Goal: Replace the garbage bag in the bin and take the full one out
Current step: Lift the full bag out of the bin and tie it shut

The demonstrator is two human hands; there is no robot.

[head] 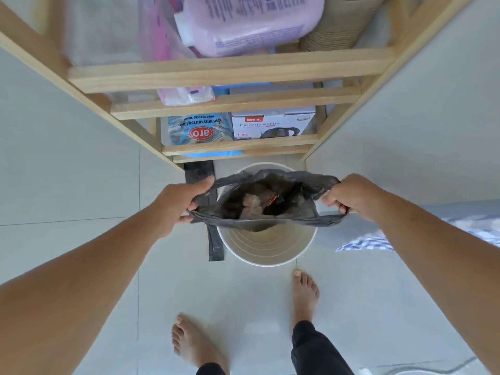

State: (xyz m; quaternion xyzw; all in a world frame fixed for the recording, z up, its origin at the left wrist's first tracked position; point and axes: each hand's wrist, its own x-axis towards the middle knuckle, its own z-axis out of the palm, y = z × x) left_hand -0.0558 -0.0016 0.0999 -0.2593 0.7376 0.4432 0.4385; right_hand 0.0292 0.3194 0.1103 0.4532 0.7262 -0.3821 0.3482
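Note:
A round white bin [266, 250] stands on the tiled floor below a wooden shelf. Over its mouth hangs a dark grey garbage bag [259, 212] holding crumpled waste, its opening stretched wide. My left hand [184, 201] grips the bag's left edge and my right hand [349, 196] grips its right edge. The bag's bottom is lifted above the bin's floor, and the bin's ribbed inner wall shows beneath it. A folded dark bag [215, 244] lies flat on the floor just left of the bin.
A wooden shelf unit [216, 77] rises right behind the bin, holding a pink bottle [249, 23], a sugar pack [198, 129] and a kettle box [273, 125]. My bare feet [304, 296] stand close in front. A checked cloth [378, 242] lies at right.

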